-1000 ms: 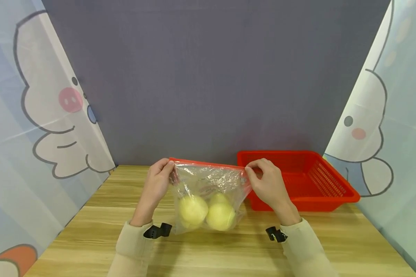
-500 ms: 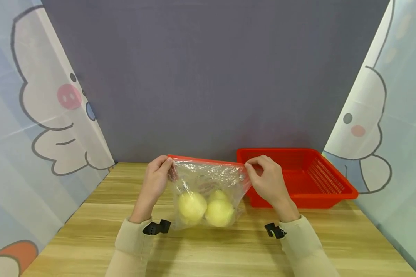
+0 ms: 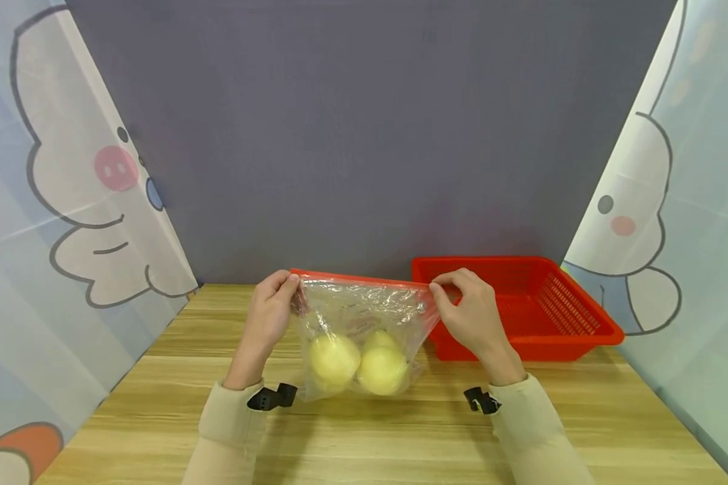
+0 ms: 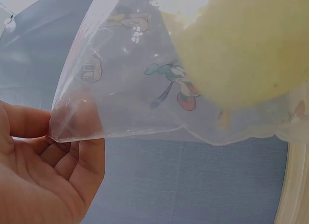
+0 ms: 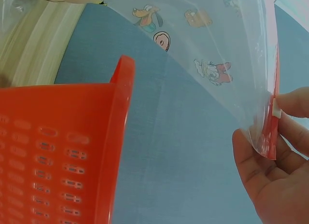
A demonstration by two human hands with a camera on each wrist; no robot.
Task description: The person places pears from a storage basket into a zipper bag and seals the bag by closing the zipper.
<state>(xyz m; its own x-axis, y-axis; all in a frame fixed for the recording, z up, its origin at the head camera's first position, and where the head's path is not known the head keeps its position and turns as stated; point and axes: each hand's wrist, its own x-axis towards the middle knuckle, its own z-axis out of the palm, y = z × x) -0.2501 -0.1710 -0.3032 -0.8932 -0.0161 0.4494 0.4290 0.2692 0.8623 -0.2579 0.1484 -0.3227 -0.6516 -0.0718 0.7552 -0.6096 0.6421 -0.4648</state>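
Note:
A clear zip bag (image 3: 364, 303) with a red zip strip (image 3: 364, 278) along its top hangs between both hands; small cartoon prints show on its plastic. Inside sit yellow fruits that look like pears (image 3: 334, 360), with a further one partly hidden behind. My left hand (image 3: 269, 313) pinches the bag's upper left corner between thumb and fingers. At the upper right corner, the thumb and fingers of my right hand (image 3: 473, 316) hold the strip. In the right wrist view, a small white slider (image 5: 276, 108) lies on the strip under that thumb.
A red plastic basket (image 3: 552, 347) with slotted walls stands behind and right of the bag, close to the right hand. The wooden table (image 3: 364, 444) extends beneath everything. A dark grey cloth backdrop (image 3: 364, 135) closes off the rear, with printed curtains at both sides.
Both hands keep their hold at the bag's corners, nearly still. The whole scene sits slightly higher in the head view than a second ago.

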